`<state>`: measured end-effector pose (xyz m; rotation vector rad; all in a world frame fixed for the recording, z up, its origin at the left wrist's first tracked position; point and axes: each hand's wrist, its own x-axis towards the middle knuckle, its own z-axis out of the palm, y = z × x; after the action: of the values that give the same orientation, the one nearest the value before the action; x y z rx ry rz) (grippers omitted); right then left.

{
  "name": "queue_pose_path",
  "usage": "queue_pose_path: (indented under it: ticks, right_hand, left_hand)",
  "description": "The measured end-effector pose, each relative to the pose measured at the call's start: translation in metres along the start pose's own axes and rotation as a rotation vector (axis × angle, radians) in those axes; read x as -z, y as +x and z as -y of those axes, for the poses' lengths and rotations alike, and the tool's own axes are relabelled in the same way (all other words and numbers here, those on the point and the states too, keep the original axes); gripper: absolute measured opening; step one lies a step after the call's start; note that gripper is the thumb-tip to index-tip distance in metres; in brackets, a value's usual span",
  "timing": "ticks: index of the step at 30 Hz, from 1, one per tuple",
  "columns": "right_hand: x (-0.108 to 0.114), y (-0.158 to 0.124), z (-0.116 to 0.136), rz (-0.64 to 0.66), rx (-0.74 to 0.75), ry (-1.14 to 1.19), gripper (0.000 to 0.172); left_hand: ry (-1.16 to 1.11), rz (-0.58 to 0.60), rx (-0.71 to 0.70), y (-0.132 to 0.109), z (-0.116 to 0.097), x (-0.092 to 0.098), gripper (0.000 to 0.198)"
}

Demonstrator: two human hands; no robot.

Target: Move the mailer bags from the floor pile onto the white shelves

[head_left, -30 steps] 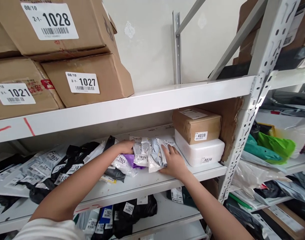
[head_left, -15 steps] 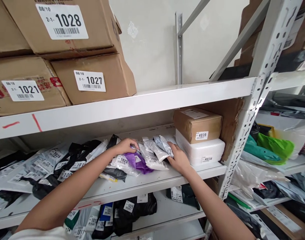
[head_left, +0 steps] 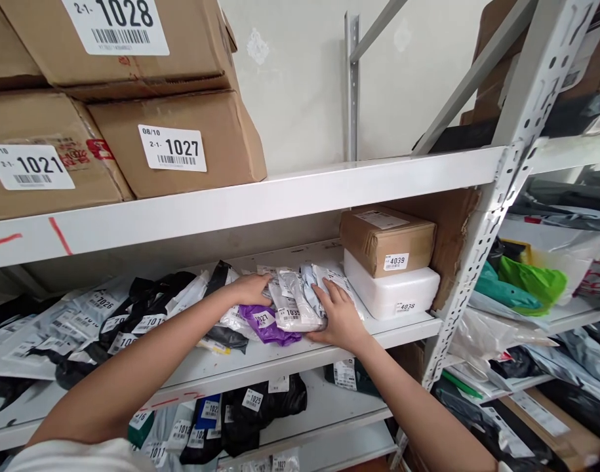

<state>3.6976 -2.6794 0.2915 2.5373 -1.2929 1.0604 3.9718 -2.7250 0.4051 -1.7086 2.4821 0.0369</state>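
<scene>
My left hand (head_left: pixel 250 290) reaches into the middle shelf with its fingers curled at the top of a row of leaning parcel bags. Just below it are a purple mailer bag (head_left: pixel 270 329) and a white bag marked 1023's neighbour spot, partly covered by my wrist. A clear-white mailer bag labelled 1035 (head_left: pixel 300 314) leans between my hands. My right hand (head_left: pixel 341 319) rests with fingers spread against the right end of the row, over a pale grey bag (head_left: pixel 310 283) and a white bag (head_left: pixel 336 275). My left fingertips are partly hidden among the bags.
A carton labelled 4039 (head_left: pixel 388 241) sits on a white foam box (head_left: pixel 393 287) to the right. Large cartons (head_left: pixel 176 144) stand on the upper shelf. Black and white parcel bags (head_left: pixel 100 308) fill the left. A perforated metal post (head_left: pixel 477 275) stands at right.
My left hand has moved slightly right along the tops of the bags. My right hand has opened its fingers wider over the end bags, and a white bag now shows behind them.
</scene>
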Motion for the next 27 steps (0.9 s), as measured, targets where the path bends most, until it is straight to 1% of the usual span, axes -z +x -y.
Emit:
queue_pose_path:
  ticks: [1,2,5,7,9,12,14,16,20,22,24,26,27]
  right_hand:
    - [-0.001,0.001,0.001,0.001,-0.012,-0.007,0.109]
    - [-0.003,0.002,0.003,0.004,-0.024,-0.015,0.107]
    - [-0.010,0.005,0.010,0.017,-0.062,-0.060,0.109]
    - [-0.014,0.005,0.013,0.017,-0.088,-0.083,0.108]
    - [-0.015,0.006,0.014,0.005,-0.105,-0.080,0.101]
    - [-0.013,0.007,0.009,-0.053,-0.131,-0.029,0.079]
    - [-0.009,0.009,0.003,-0.100,-0.165,0.003,0.065]
    - [-0.006,0.010,0.000,-0.130,-0.182,0.025,0.054]
    - [0.000,0.011,0.000,-0.180,-0.196,0.075,0.040]
    - [0.000,0.010,0.002,-0.200,-0.222,0.098,0.036]
    - [-0.001,0.009,0.004,-0.198,-0.225,0.100,0.039]
    - [-0.003,0.007,0.005,-0.177,-0.195,0.084,0.048]
    - [-0.004,0.007,0.005,-0.168,-0.179,0.075,0.050]
  left_hand:
    - [0.028,-0.010,-0.004,0.002,-0.003,-0.002,0.073]
    - [0.061,-0.035,-0.012,0.005,-0.006,-0.005,0.068]
    - [0.171,-0.142,-0.059,0.009,-0.013,-0.012,0.041]
    - [0.209,-0.199,-0.099,0.009,-0.014,-0.016,0.030]
    - [0.188,-0.246,-0.111,0.007,-0.012,-0.020,0.035]
    - [0.062,-0.327,-0.057,0.002,-0.007,-0.023,0.053]
    - [-0.008,-0.363,-0.027,-0.001,-0.005,-0.025,0.053]
    - [-0.027,-0.391,-0.005,-0.003,-0.004,-0.025,0.050]
    - [0.001,-0.440,-0.009,-0.007,-0.006,-0.026,0.051]
    - [0.019,-0.463,-0.039,-0.009,-0.006,-0.026,0.040]
    - [0.058,-0.486,-0.111,-0.010,-0.004,-0.027,0.024]
    - [0.127,-0.472,-0.253,-0.010,0.000,-0.028,0.013]
    - [0.163,-0.450,-0.336,-0.010,0.002,-0.028,0.012]
